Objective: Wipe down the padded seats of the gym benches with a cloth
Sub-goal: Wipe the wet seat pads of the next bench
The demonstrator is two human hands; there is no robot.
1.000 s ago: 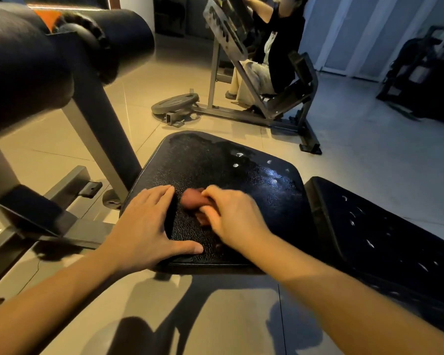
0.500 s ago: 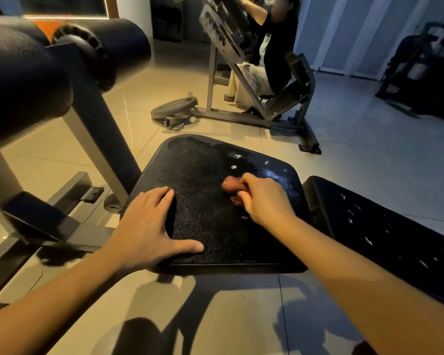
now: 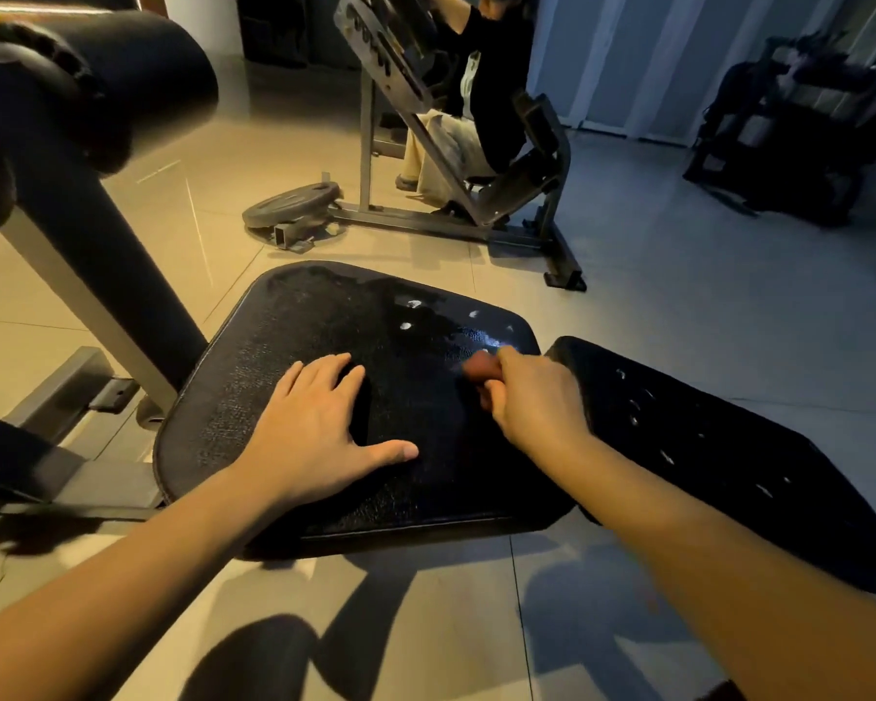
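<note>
A black padded bench seat (image 3: 324,316) lies in front of me, its far right part shiny and wet with a few white spots. My left hand (image 3: 314,427) rests flat on the seat's near left part, fingers spread. My right hand (image 3: 532,397) grips a small reddish-brown cloth (image 3: 479,367) and presses it on the seat near its right edge. Most of the cloth is hidden inside the hand. A second black pad (image 3: 729,447) of the bench lies to the right, with white specks on it.
Black foam rollers (image 3: 97,88) on a grey metal post (image 3: 97,296) stand at the left. On the tiled floor beyond the bench, a person (image 3: 476,93) sits in a grey machine (image 3: 476,220), with a weight plate (image 3: 294,204) beside it. Dark equipment (image 3: 790,124) stands at the far right.
My right hand has slid the cloth across the seat from its near middle to its far right edge. My left hand has stayed flat on the seat.
</note>
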